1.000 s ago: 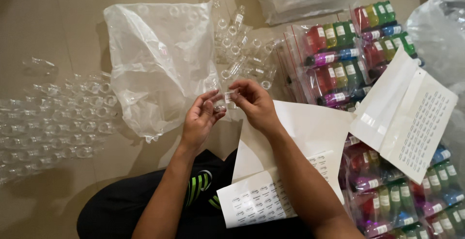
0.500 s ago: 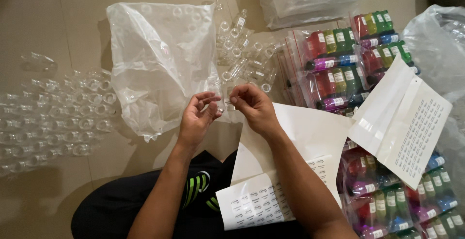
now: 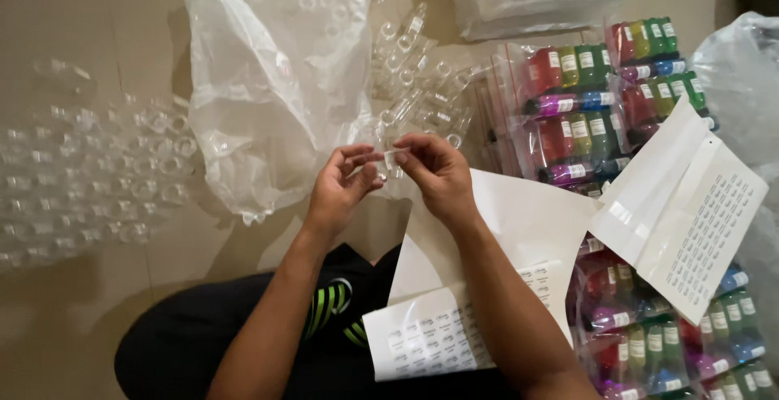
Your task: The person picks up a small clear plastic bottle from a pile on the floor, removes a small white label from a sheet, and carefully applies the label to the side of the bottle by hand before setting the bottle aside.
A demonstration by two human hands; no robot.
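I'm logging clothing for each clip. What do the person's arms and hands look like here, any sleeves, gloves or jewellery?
Both forearms are bare, with no sleeves in view. The left hand and right hand wear no gloves; no rings, watch or bracelets show. The only clothing visible is dark, with green stripes, at the lap.

Both forearms reach up from the near edge and converge toward the middle, bare to the elbow. The left hand (image 3: 339, 191) is palm-inward, wrist slightly bent, its fingers (image 3: 355, 156) curled with thumb and forefinger pinched together at the tips. The right hand (image 3: 438, 174) mirrors it just to the right, knuckles up, fingers bent and pinched. The fingertips of the two hands nearly meet.
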